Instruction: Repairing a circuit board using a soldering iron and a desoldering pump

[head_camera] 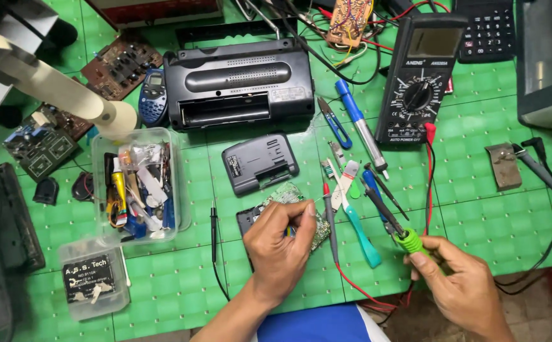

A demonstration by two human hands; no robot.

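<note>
Left hand (280, 244) curling over a small green circuit board (306, 212), fingertips pressed together and pinching something thin against it; what exactly, too small to tell. Board lying on a dark open casing (248, 220) near the front of the green gridded table (181, 285). Right hand (458, 282) closing around the bright green grip of a soldering iron (396, 225), dark tip pointing up and left toward the board but staying apart from it.

Between the two hands: a red test probe (328, 212) trailing its red lead, and a teal-handled brush (355, 218) lying flat. Just beyond, a blue-handled pen tool (359, 126), small blue snips (333, 120) and a grey battery cover (260, 163). Further back, sitting upside down, a black radio (238, 82) showing an open battery bay, with a black multimeter (420, 76) standing to its right.

To the left, resting near the table edge, a clear plastic tub (140, 183) holding mixed small parts, and a smaller lidded box (92, 275) in front of it.
</note>
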